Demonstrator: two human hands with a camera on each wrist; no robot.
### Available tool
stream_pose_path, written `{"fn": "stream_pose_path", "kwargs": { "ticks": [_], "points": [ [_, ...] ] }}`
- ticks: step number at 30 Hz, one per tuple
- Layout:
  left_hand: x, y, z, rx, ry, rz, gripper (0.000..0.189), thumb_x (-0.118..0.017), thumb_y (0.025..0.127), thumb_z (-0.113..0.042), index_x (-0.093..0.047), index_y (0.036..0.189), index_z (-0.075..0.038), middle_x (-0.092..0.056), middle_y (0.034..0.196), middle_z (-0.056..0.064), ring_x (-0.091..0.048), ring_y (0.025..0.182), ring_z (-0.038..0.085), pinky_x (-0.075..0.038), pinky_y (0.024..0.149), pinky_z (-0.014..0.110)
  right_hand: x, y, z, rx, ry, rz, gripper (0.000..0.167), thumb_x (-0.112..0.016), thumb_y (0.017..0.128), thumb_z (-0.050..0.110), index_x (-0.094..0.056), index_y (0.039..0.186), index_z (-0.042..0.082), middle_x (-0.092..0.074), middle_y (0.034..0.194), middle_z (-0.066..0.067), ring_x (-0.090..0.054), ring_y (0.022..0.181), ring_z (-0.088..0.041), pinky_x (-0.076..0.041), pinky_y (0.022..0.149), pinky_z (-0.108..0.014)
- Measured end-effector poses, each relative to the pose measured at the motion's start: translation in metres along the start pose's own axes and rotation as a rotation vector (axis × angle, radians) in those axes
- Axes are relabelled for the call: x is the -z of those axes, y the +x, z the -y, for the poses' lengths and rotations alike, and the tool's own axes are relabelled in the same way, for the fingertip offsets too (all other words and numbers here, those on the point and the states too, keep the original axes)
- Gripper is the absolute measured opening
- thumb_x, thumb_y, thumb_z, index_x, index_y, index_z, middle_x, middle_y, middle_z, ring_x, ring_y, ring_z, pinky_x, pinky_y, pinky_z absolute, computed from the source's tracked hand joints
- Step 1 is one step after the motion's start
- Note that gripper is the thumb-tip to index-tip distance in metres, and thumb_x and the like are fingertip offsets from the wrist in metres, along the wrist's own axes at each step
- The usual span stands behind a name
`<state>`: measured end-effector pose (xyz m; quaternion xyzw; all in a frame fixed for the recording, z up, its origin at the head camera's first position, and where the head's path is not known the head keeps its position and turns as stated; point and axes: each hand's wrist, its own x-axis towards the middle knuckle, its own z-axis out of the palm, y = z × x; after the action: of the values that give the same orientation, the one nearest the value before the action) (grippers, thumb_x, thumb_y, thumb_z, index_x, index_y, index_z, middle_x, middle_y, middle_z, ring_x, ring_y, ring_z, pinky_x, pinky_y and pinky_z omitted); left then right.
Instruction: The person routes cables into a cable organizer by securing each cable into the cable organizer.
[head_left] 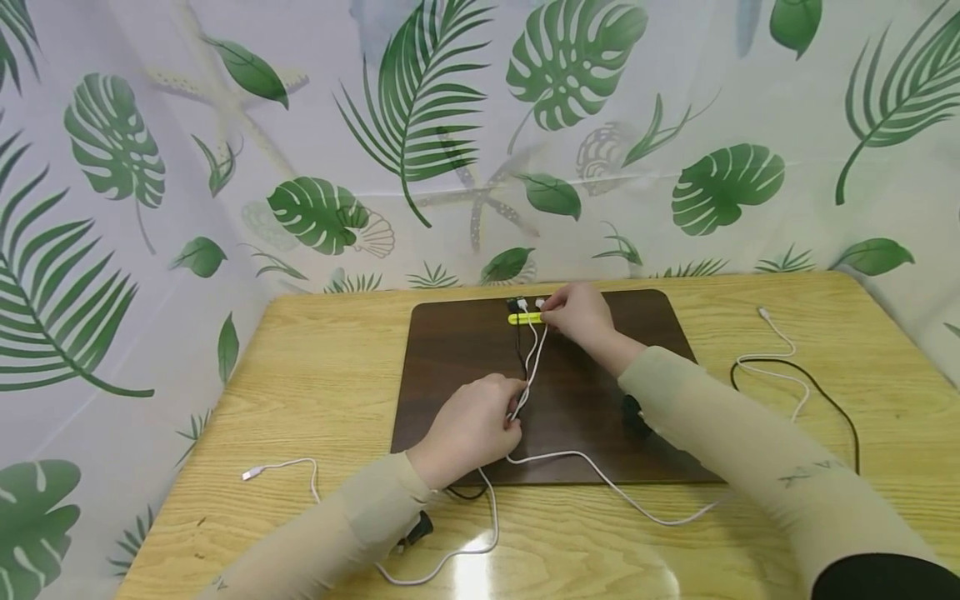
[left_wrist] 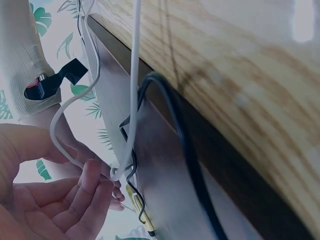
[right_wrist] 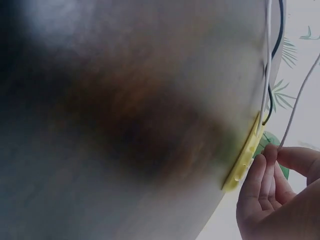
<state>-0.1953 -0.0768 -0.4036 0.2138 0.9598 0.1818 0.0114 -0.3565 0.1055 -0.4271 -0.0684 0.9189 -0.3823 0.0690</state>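
A yellow cable holder (head_left: 522, 318) is fixed near the far edge of a dark brown board (head_left: 450, 358). A black cable (head_left: 518, 340) and a white cable (head_left: 534, 333) run through it, their plugs beyond it. My right hand (head_left: 581, 315) is at the holder's right end. In the right wrist view, thumb and fingertips pinch another white cable (right_wrist: 299, 95) beside the yellow holder (right_wrist: 244, 159). Nearer me over the board, my left hand (head_left: 472, 421) holds white cable between thumb and curled fingers. In the left wrist view, a black cable (left_wrist: 187, 145) loops past that hand.
The board lies on a light wooden table (head_left: 330, 367). White and black cable lengths (head_left: 832, 408) trail to the right. A white plug end (head_left: 253, 472) lies at left. White cable (head_left: 480, 550) loops near the front. A leaf-patterned cloth (head_left: 315, 125) hangs behind.
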Motion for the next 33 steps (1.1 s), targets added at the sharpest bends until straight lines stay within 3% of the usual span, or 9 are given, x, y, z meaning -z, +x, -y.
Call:
{"fn": "stream_pose_path", "kwargs": {
  "ticks": [8, 16, 23, 33],
  "points": [
    [0.001, 0.002, 0.0, 0.013, -0.009, -0.004, 0.035, -0.074, 0.09, -0.007, -0.073, 0.124, -0.002, -0.059, 0.083, -0.001, -0.052, 0.07, 0.012, -0.042, 0.062, 0.025, -0.005, 0.001, 0.002, 0.035, -0.069, -0.006, 0.022, -0.069, 0.098, 0.013, -0.082, 0.109, -0.001, -0.081, 0.103, -0.018, -0.076, 0.091, -0.031, -0.059, 0.086, -0.045],
    [-0.002, 0.004, 0.0, 0.015, -0.007, -0.024, 0.014, -0.074, 0.091, -0.007, -0.072, 0.104, -0.006, -0.055, 0.078, -0.003, -0.05, 0.069, 0.012, -0.039, 0.062, 0.025, -0.008, 0.005, 0.001, 0.081, -0.135, -0.01, 0.021, -0.069, 0.098, 0.013, -0.082, 0.108, 0.0, -0.08, 0.108, -0.018, -0.073, 0.096, -0.033, -0.058, 0.089, -0.047],
    [-0.006, 0.006, -0.004, -0.015, 0.008, -0.027, 0.01, -0.073, 0.09, -0.006, -0.073, 0.099, -0.009, -0.055, 0.078, -0.005, -0.049, 0.069, 0.01, -0.037, 0.061, 0.023, -0.008, 0.009, 0.001, 0.103, -0.174, 0.007, 0.021, -0.071, 0.098, 0.012, -0.081, 0.109, -0.001, -0.08, 0.11, -0.019, -0.074, 0.099, -0.035, -0.059, 0.091, -0.049],
    [-0.007, 0.006, -0.008, -0.005, 0.004, -0.01, 0.024, -0.072, 0.091, -0.007, -0.075, 0.114, -0.004, -0.059, 0.079, -0.004, -0.051, 0.07, 0.008, -0.041, 0.064, 0.021, -0.005, 0.014, -0.002, 0.123, -0.248, 0.029, 0.022, -0.069, 0.101, 0.015, -0.082, 0.112, 0.002, -0.08, 0.117, -0.017, -0.074, 0.107, -0.035, -0.058, 0.097, -0.051]
  ]
}}
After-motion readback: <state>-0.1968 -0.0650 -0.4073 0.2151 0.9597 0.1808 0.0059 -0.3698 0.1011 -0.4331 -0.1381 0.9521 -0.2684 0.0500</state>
